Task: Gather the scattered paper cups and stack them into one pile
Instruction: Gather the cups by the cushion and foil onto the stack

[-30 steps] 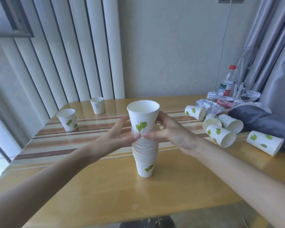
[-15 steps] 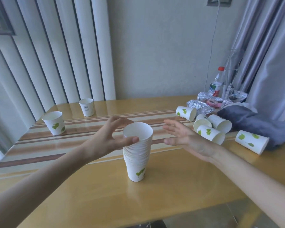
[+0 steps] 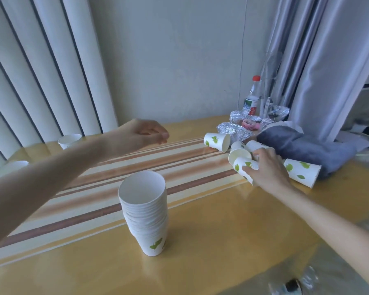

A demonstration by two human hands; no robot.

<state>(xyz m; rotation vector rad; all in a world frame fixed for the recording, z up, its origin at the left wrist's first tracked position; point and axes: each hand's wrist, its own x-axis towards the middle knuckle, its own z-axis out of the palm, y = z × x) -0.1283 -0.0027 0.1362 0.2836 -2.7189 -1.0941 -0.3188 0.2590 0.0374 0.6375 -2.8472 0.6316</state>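
Note:
A pile of nested white paper cups with green leaves (image 3: 144, 213) stands upright in the middle of the wooden table (image 3: 211, 241). Nothing touches it. My right hand (image 3: 266, 169) lies at the right on a tipped cup (image 3: 244, 167), with fingers wrapped over its side. More cups lie around it: one (image 3: 217, 141) behind, two (image 3: 239, 154) close by, one (image 3: 301, 172) to the right. My left hand (image 3: 141, 134) hovers above the table behind the pile, fingers loosely curled, holding nothing. Two upright cups (image 3: 69, 140) stand far left, one (image 3: 9, 170) partly behind my forearm.
Crumpled foil (image 3: 234, 129), a pink object (image 3: 249, 124) and a red-capped bottle (image 3: 251, 96) crowd the back right corner. A grey-blue cloth (image 3: 307, 145) lies behind the tipped cups. Vertical blinds and curtains flank the wall.
Both hands have left the pile. My right hand moved right onto a tipped cup. My left hand lifted up and back. The pile stands alone.

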